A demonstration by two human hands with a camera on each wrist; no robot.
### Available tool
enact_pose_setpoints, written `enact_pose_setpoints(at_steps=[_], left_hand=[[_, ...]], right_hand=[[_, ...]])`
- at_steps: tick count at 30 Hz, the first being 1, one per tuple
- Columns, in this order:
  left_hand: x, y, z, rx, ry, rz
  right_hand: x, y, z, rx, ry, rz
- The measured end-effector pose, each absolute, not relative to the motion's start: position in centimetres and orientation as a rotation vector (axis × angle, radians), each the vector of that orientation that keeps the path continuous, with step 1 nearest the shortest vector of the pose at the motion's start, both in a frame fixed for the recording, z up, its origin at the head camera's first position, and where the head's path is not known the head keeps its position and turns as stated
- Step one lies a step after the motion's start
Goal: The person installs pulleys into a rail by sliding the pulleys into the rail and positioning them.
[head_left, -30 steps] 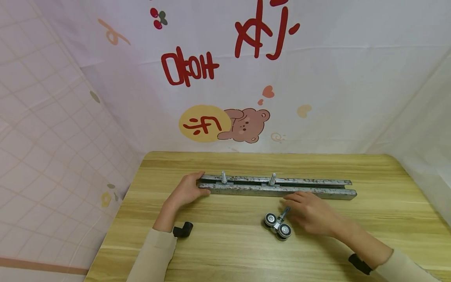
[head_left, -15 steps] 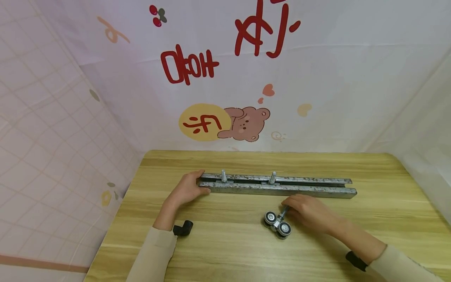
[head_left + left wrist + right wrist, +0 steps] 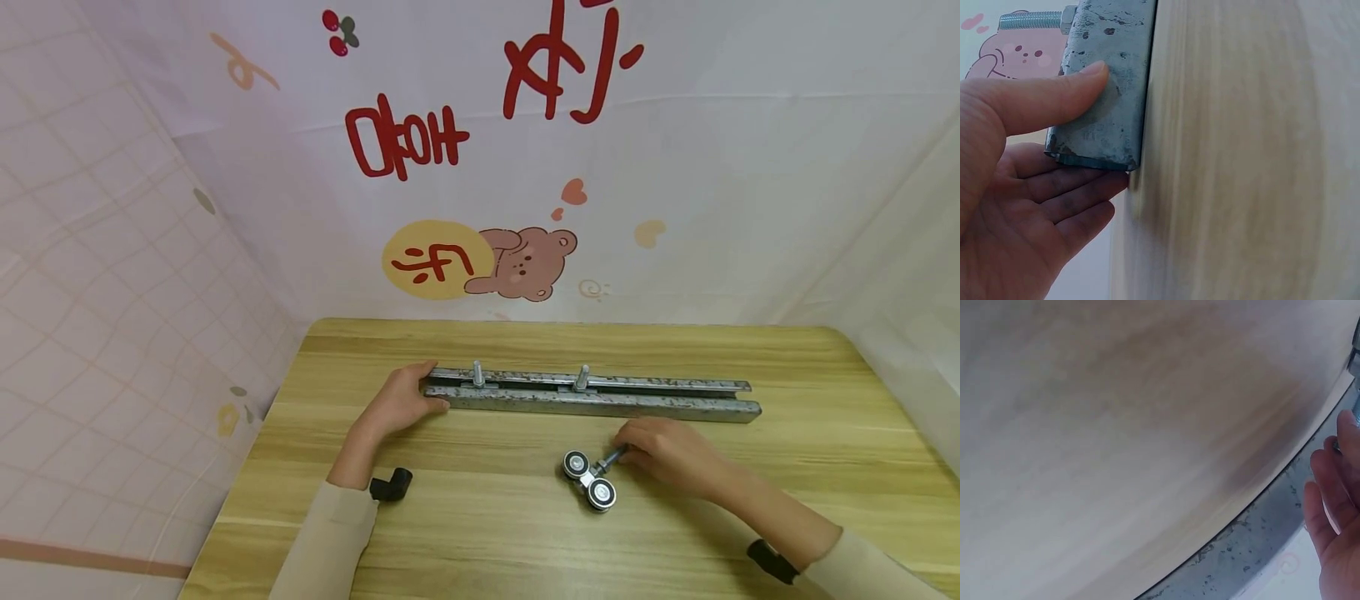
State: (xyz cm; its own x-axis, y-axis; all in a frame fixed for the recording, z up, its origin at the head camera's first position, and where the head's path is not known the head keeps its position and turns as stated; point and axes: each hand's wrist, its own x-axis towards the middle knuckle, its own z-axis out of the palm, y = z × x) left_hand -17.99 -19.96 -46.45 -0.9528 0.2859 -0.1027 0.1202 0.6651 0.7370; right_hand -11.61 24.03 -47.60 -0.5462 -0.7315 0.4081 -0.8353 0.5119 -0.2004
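With the left hand (image 3: 401, 398) gripping the rail (image 3: 540, 404) by its end, the right hand (image 3: 666, 450), seemingly pinching the roller trolley (image 3: 587, 480) by its bolt (image 3: 612, 457), should avoid twisting it

I had the rail (image 3: 540, 404) across the worktop (image 3: 465, 537), two bolts (image 3: 477, 374) in its slot, the left hand (image 3: 397, 400) at its left end. Before it lay the roller (image 3: 587, 480), left of the right hand (image 3: 669, 452).

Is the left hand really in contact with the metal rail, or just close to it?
Touching. The left wrist view shows it: the left hand has its thumb lying against the face of the metal rail, near the end.
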Motion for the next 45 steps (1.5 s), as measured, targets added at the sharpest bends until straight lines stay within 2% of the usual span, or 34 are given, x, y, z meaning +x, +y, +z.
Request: enact_pose_setpoints(at_steps=[19,28,45], left_hand=[[-18.0,-20.0,-46.4,0.317,2.663,1.159],[-18.0,-20.0,-46.5,0.310,2.665,1.148],[-18.0,-19.9,-46.4,0.302,2.658,1.153]], right_hand=[[-10.3,23.5,-45.8,1.356,-2.404,0.599],[-9.5,22.5,-44.5,1.401,-2.419,0.762],[-8.5,21.5,-44.4,1.442,-2.356,0.847]])
